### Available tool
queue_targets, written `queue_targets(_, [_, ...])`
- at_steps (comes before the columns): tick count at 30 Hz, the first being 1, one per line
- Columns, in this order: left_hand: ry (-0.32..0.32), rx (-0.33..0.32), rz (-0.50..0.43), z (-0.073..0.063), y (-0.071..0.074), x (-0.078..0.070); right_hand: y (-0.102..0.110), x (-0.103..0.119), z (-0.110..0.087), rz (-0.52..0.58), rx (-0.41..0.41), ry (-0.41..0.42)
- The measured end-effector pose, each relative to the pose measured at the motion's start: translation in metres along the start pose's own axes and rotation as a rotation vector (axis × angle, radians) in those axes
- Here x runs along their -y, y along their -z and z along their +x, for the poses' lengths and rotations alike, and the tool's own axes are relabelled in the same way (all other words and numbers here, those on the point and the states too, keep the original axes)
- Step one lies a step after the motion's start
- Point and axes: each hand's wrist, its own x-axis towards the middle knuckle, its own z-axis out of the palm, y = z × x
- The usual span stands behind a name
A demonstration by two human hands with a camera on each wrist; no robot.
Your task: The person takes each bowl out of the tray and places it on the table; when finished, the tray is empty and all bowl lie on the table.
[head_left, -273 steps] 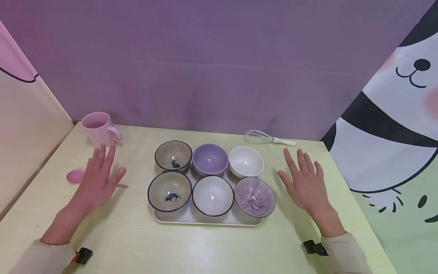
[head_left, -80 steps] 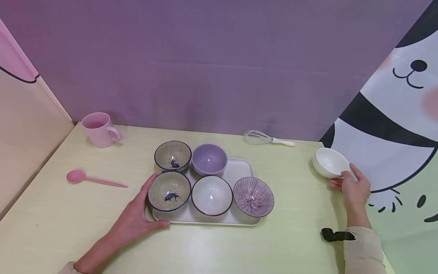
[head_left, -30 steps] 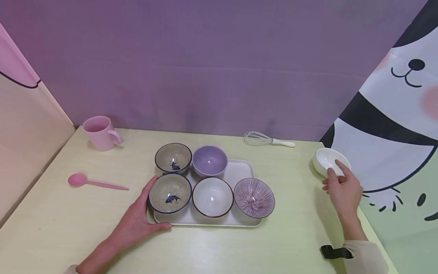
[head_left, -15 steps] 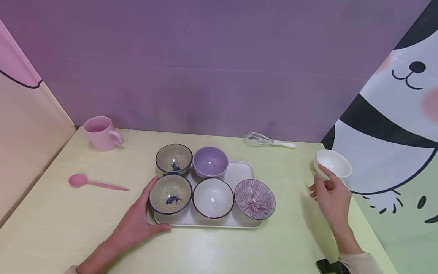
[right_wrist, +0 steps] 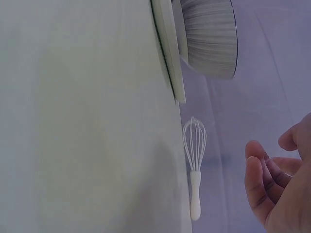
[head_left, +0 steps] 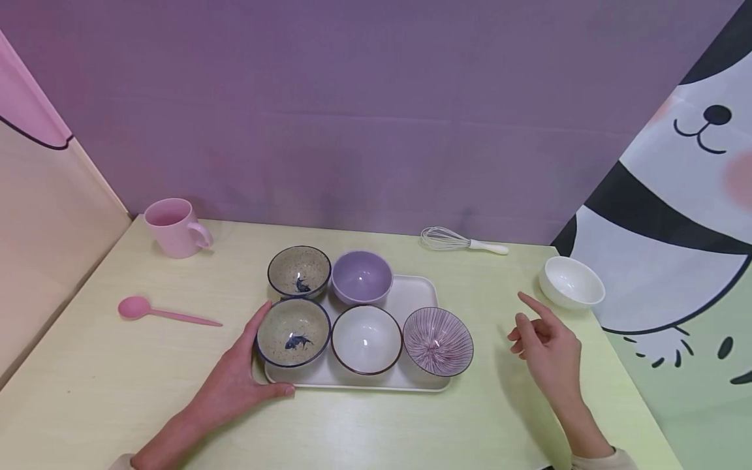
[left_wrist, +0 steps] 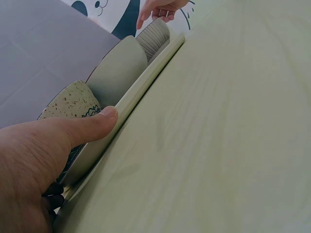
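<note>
Left hand [head_left: 230, 375] grips the tray [head_left: 414, 290] by its near-left corner, right hand [head_left: 552, 362] hovers, index extended, other fingers loosely curled, holding nothing, plain white bowl [head_left: 571, 282] beyond it on the table [head_left: 364, 434].

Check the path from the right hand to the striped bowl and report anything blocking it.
Nothing visible stands between the right hand and the striped bowl. The whisk lies farther back and the plain white bowl sits beyond the hand, both off that path.
</note>
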Motion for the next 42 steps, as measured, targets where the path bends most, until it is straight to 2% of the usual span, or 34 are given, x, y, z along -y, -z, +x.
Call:
queue_targets(14, [0.006,-0.003,0.017,0.001,0.002,-0.002,-0.019,0.008,-0.019,0.066,0.166,0.101])
queue_targets(24, [0.014,-0.007,0.027,0.0,0.004,-0.002,-0.033,0.004,-0.029,0.145,0.329,0.165])
queue_targets(32, [0.008,-0.009,0.04,0.0,0.002,-0.001,-0.038,-0.003,-0.033,0.165,0.458,0.281])
queue_targets(37, [0.01,-0.007,0.036,0.0,0.001,0.0,-0.039,-0.007,-0.035,0.187,0.534,0.258])
queue_targets(42, [0.009,-0.004,0.025,0.001,0.0,-0.001,-0.04,-0.012,-0.037,0.207,0.54,0.225])
